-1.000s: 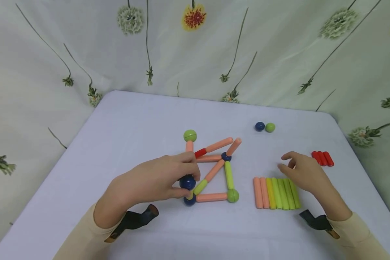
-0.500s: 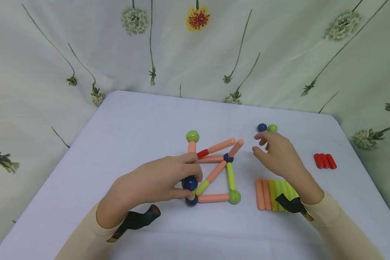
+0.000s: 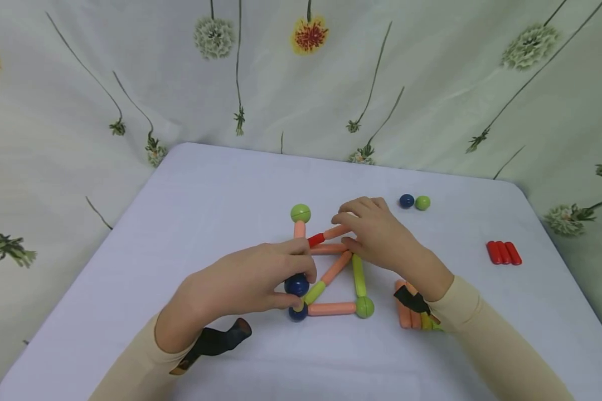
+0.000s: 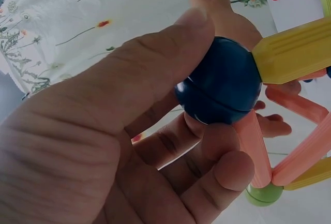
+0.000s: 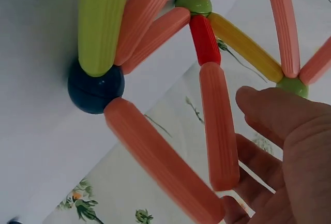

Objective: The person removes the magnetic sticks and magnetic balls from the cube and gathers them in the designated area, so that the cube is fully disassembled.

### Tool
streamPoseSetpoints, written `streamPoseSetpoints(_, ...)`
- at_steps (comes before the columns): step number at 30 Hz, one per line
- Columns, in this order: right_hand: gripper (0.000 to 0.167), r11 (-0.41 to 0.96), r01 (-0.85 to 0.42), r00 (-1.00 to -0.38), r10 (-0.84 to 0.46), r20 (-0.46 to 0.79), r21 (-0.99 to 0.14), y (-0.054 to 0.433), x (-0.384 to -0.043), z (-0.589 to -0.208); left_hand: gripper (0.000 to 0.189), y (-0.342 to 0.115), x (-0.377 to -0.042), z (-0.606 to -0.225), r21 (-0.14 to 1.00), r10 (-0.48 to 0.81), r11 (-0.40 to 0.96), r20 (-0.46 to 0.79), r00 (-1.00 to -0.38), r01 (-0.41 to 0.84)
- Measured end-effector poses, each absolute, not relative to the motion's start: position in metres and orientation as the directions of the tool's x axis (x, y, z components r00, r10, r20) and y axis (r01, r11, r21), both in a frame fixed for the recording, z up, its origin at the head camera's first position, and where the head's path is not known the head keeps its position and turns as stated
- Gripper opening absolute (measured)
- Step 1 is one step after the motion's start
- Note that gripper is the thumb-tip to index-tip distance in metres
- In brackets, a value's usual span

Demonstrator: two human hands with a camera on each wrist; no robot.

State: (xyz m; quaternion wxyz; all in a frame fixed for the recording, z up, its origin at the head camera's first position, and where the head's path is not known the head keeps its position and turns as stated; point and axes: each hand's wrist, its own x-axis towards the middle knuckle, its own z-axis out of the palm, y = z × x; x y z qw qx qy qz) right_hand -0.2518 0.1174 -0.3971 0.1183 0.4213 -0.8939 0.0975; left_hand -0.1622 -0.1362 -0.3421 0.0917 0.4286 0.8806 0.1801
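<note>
My left hand (image 3: 251, 275) pinches a dark blue ball (image 4: 222, 81) between thumb and fingers. A yellow rod (image 4: 295, 50) and a pink rod reach out from that ball, part of a ball-and-rod frame on the table. The frame's lower blue ball (image 3: 298, 312) lies just beneath the hand. My right hand (image 3: 381, 234) reaches over the far right corner, fingers loosely bent. In the right wrist view, its fingers are beside the free ends of two pink rods; one extends a red rod (image 5: 205, 40), the other leaves a blue ball (image 5: 97, 90). The thumb stands apart from both.
A blue ball (image 3: 406, 201) and a green ball (image 3: 423, 203) lie at the back right. Three red rods (image 3: 504, 253) sit near the right edge. A row of pink, yellow and green rods (image 3: 403, 318) is partly under my right forearm. A flowered cloth hangs behind.
My right hand has moved left from above the loose rods, past the two loose balls, to the frame's raised pink rods. My left hand keeps its hold on the blue ball.
</note>
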Motion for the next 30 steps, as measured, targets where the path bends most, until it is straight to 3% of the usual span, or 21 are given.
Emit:
streamPoseSetpoints(3,0.038,0.590,-0.806,-0.564,-0.791,0.238,0.047,0.102,-0.254,-0.398,0.025,-0.137,-0.161,-0.343,0.393,0.788,0.568,-0.005,-0.616,0.723)
streamPoseSetpoints(6,0.036,0.574,-0.810,-0.553,-0.815,0.172,0.116,0.091,-0.256,-0.400,0.025,-0.138,-0.161,-0.343,0.394,0.789,0.565,-0.003,-0.614,0.725)
streamPoseSetpoints(12,0.027,0.591,-0.800,-0.583,-0.807,0.098,0.103,0.085,-0.260,-0.402,0.025,-0.137,-0.162,-0.344,0.390,0.795,0.557,0.004,-0.606,0.733)
streamPoseSetpoints(21,0.026,0.607,-0.764,-0.639,-0.759,0.124,-0.220,0.092,-0.263,-0.396,0.025,-0.137,-0.162,-0.342,0.387,0.796,0.555,0.008,-0.605,0.736)
streamPoseSetpoints(30,0.034,0.540,-0.593,-0.770,-0.596,0.226,-0.597,0.114,-0.259,-0.380,0.025,-0.137,-0.162,-0.342,0.393,0.796,0.554,0.007,-0.605,0.734)
